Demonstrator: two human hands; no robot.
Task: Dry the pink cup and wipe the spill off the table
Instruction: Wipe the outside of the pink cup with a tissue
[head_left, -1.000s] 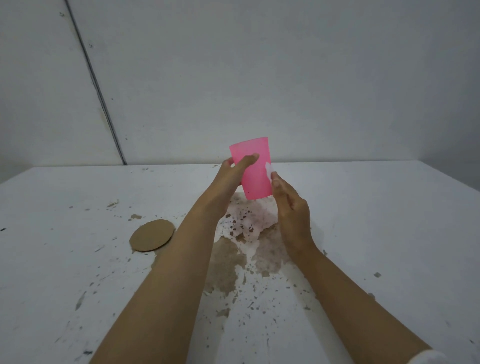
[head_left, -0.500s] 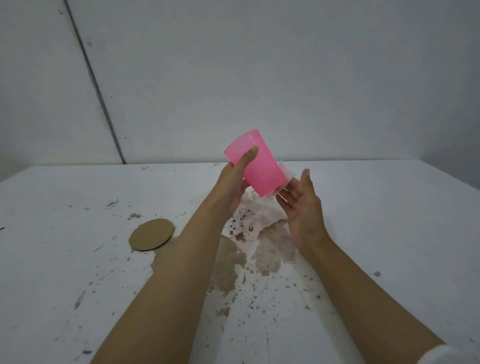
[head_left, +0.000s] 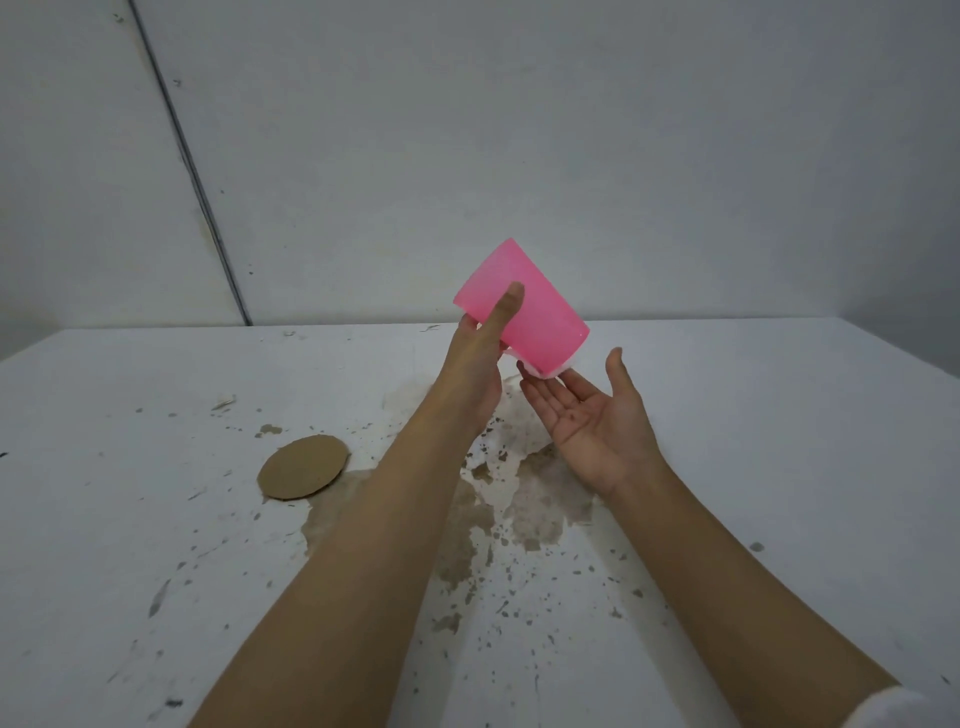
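Note:
A pink plastic cup (head_left: 535, 317) is held up above the table, tilted with one end pointing up-left and the other down-right. My left hand (head_left: 475, 374) grips it, the thumb lying across its near side. A small piece of white tissue (head_left: 545, 370) shows at the cup's lower end, touching the fingertips of my right hand (head_left: 597, 415), which lies palm up with straight fingers just below the cup. Under both hands a brown wet spill (head_left: 519, 499) with dark specks spreads over the white table (head_left: 779, 467).
A round brown cardboard disc (head_left: 304, 466) lies flat on the table left of the spill. Small dark splatters dot the near table. A grey wall stands behind, and the table's right edge runs at far right.
My left hand has tilted the cup from upright to slanted and lifted it a little. My right hand turned palm up and opened beneath the cup's lower end.

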